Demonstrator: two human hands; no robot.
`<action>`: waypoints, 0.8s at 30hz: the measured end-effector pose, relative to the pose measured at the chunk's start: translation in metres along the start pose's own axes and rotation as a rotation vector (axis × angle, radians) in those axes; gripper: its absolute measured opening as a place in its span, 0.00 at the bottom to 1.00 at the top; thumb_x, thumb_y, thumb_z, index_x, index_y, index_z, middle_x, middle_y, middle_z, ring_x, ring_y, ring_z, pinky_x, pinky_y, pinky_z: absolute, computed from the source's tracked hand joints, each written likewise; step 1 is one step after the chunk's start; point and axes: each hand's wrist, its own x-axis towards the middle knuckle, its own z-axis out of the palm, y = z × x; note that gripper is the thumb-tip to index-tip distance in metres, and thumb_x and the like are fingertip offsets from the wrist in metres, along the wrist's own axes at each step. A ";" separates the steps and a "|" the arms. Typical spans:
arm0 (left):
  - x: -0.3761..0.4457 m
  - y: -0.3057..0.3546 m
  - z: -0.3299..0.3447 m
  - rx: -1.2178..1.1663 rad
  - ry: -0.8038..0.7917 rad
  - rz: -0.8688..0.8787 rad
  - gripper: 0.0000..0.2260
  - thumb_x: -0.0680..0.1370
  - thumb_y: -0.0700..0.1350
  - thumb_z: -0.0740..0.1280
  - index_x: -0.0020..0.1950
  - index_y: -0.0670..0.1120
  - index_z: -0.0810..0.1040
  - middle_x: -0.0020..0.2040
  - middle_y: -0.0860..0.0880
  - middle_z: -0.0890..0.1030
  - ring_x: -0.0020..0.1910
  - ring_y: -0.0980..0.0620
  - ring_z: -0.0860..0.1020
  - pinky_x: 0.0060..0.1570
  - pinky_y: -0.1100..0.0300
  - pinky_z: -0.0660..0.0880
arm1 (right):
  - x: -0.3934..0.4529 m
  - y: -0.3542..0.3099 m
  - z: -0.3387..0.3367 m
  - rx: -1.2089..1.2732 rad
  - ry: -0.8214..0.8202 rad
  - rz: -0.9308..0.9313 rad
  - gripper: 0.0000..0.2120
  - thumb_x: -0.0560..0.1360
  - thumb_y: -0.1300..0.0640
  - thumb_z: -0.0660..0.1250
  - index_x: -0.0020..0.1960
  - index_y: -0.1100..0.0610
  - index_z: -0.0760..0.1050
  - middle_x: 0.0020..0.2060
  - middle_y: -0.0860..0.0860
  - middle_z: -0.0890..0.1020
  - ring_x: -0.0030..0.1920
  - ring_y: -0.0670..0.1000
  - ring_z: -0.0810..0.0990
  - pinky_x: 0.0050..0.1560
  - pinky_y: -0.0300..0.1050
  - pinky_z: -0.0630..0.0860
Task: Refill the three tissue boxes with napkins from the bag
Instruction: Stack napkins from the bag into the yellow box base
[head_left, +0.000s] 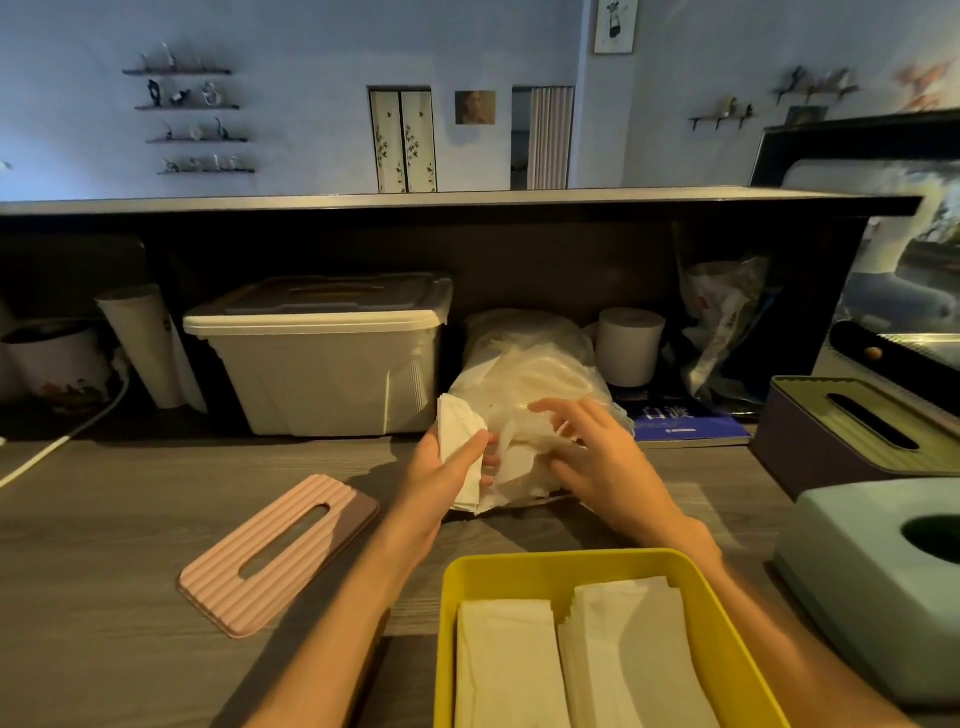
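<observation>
A clear plastic bag (524, 364) of white napkins lies at the back of the wooden counter. My left hand (447, 467) grips a small stack of napkins (460, 428) at the bag's mouth. My right hand (592, 452) rests on the crumpled bag with fingers spread. In front of me stands an open yellow tissue box (452, 582) holding two stacks of napkins (623, 654). Its pink ribbed lid (270, 556) lies flat to the left. A pale green tissue box (857, 571) and a purple box with an olive lid (831, 436) stand at the right.
A lidded white storage bin (322, 358) stands behind the lid. A paper roll (628, 345) and another plastic bag (727, 317) sit under the dark shelf (467, 205). A white cable (57, 447) and a rice cooker (52, 364) are at the far left.
</observation>
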 end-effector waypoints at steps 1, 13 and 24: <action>0.000 0.000 0.000 0.007 -0.002 -0.001 0.09 0.81 0.43 0.68 0.60 0.51 0.76 0.46 0.50 0.86 0.41 0.56 0.85 0.38 0.61 0.82 | -0.001 0.000 -0.001 -0.016 -0.041 -0.018 0.32 0.74 0.60 0.74 0.73 0.40 0.68 0.59 0.43 0.73 0.58 0.43 0.73 0.61 0.48 0.77; 0.003 0.004 -0.006 0.018 0.127 0.051 0.04 0.82 0.45 0.66 0.54 0.48 0.80 0.47 0.45 0.87 0.43 0.46 0.83 0.44 0.50 0.82 | 0.006 -0.010 0.021 -0.276 -0.005 -0.112 0.21 0.74 0.52 0.74 0.66 0.40 0.76 0.61 0.45 0.72 0.60 0.49 0.70 0.61 0.45 0.66; 0.003 0.002 -0.010 -0.022 0.159 -0.006 0.09 0.81 0.48 0.69 0.61 0.50 0.78 0.46 0.50 0.86 0.42 0.54 0.85 0.39 0.56 0.82 | 0.011 -0.029 -0.001 0.353 0.210 0.114 0.09 0.78 0.56 0.72 0.58 0.51 0.83 0.54 0.43 0.83 0.56 0.43 0.81 0.53 0.35 0.78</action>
